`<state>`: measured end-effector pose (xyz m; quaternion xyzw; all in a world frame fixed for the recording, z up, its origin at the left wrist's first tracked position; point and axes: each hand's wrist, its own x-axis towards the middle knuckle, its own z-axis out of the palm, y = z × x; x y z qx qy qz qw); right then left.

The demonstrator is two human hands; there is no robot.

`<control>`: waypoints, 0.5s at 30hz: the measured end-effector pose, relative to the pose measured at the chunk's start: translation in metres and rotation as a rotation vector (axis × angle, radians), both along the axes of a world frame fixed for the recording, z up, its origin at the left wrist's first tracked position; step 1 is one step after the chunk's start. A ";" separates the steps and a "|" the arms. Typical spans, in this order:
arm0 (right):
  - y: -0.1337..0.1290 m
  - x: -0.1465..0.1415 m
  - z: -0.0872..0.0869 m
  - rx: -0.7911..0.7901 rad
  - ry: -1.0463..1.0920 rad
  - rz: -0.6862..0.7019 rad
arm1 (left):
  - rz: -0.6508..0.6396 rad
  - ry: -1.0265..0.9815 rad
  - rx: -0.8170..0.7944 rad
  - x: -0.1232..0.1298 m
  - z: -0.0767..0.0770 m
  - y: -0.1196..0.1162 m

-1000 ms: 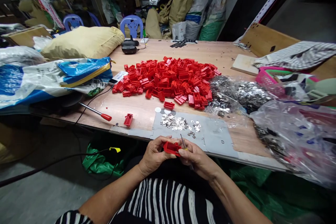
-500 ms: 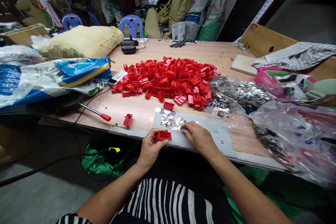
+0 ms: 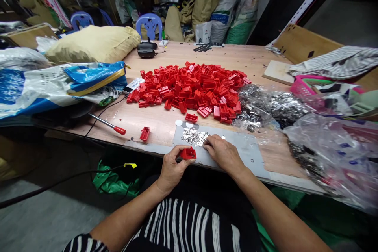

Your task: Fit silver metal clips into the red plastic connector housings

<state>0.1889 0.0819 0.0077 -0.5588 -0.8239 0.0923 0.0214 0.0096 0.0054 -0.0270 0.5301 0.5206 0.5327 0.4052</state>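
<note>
Between its thumb and fingers, my left hand [image 3: 173, 167] grips a small red plastic box [image 3: 188, 153], open side up, just past the table's near edge. Something small and metallic shows inside the box. My right hand [image 3: 221, 151] has its fingertips pinched at the right side of a pile of small silver metal pieces [image 3: 195, 136] on a grey sheet [image 3: 245, 149]; what the fingers hold is too small to make out. A large heap of red boxes [image 3: 189, 88] lies beyond, with single ones [image 3: 144, 134] nearer to me.
A red-handled metal lever [image 3: 119, 130] sticks out at the left, near a blue and white sack [image 3: 59, 86]. Plastic bags of metal pieces [image 3: 286, 106] and a pink basket [image 3: 304, 86] stand at the right. A black device [image 3: 146, 50] sits at the back.
The view has shifted slightly. My left hand and the red box have moved a little to the right, closer to my right hand, which stays by the silver pile.
</note>
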 end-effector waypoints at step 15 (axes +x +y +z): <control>0.000 0.003 0.002 -0.029 0.016 0.002 | 0.008 -0.041 -0.026 0.000 -0.003 0.000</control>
